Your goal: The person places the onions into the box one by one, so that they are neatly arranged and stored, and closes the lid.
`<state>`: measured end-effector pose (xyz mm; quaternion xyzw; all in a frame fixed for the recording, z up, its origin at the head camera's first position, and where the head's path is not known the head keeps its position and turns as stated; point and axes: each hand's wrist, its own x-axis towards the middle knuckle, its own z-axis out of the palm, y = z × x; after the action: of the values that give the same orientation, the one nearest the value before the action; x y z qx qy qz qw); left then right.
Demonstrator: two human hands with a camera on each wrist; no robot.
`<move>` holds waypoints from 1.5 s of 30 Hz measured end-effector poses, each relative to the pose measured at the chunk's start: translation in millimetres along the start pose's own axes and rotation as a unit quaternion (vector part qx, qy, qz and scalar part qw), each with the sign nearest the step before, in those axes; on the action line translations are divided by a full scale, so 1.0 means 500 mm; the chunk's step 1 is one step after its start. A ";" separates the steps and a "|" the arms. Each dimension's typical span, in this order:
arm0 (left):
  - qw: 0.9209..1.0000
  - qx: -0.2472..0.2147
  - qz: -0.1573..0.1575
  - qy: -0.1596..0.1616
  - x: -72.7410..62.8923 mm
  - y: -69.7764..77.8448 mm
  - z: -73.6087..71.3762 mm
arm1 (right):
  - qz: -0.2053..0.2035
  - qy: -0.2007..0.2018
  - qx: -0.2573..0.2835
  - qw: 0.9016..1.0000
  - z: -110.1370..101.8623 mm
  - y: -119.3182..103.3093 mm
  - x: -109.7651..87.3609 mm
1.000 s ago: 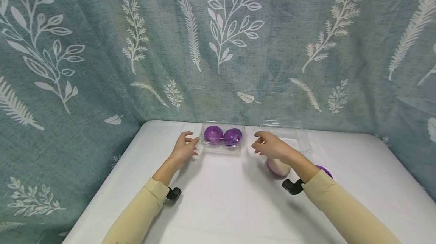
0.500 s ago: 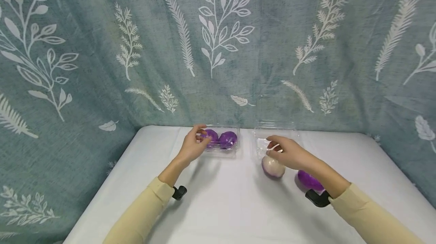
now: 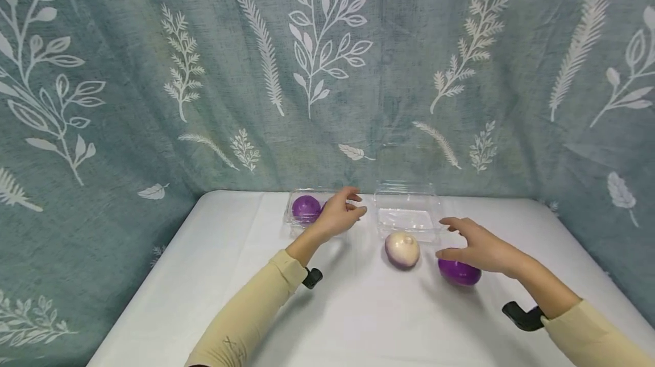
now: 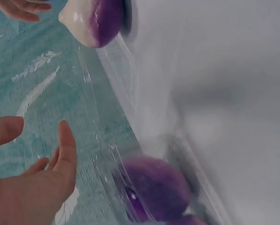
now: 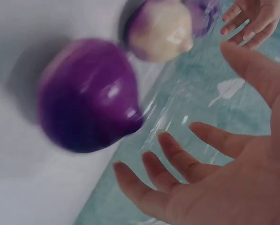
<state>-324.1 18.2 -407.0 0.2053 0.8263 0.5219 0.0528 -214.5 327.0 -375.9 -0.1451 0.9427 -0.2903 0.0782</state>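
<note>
In the head view my left hand (image 3: 335, 216) hovers, fingers loosely spread, over the right side of a clear plastic box (image 3: 297, 233) with purple onions (image 3: 306, 208) in it, partly covering one. Nothing is between its fingers, as the left wrist view also shows. My right hand (image 3: 483, 247) reaches over a glossy purple onion (image 3: 459, 276) on the table, thumb and fingers apart. In the right wrist view that onion (image 5: 86, 96) lies beyond the fingertips, its pointed tip towards them. A cream-and-purple onion (image 3: 402, 250) sits on the table between the hands.
A second clear box (image 3: 407, 220) stands open behind the cream-and-purple onion, its lid raised against the patterned curtain (image 3: 327, 82). White cloth covers the table (image 3: 368, 321). The curtain closes off the back and left side.
My left hand has moved right across the filled box. The right hand has drawn right, from near the second box and past the cream-and-purple onion, to above the purple one. The head view has shifted slightly.
</note>
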 end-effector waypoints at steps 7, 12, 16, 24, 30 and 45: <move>0.997 0.079 -0.007 -0.007 0.049 0.020 0.062 | 0.057 -0.042 0.035 0.997 0.001 0.067 -0.032; 0.989 0.138 -0.041 -0.027 0.067 0.022 0.084 | 0.046 -0.036 0.064 0.996 0.022 0.110 -0.039; 0.984 0.161 -0.063 -0.030 0.072 0.015 0.092 | 0.024 -0.019 0.092 0.995 0.044 0.143 -0.037; 0.994 -0.009 -0.100 -0.041 0.071 0.001 0.106 | 0.025 0.003 0.113 0.993 0.056 0.162 -0.033; 0.974 -0.170 -0.142 -0.049 0.069 -0.014 0.114 | 0.031 0.007 0.121 0.992 0.063 0.166 -0.033; 0.959 -0.240 -0.141 -0.059 0.076 -0.035 0.112 | 0.024 0.049 0.134 0.989 0.072 0.165 -0.034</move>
<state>-346.5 73.9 -442.7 0.0985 0.6924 0.6795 0.2217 -209.0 378.8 -451.5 -0.0959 0.9011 -0.4189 0.0573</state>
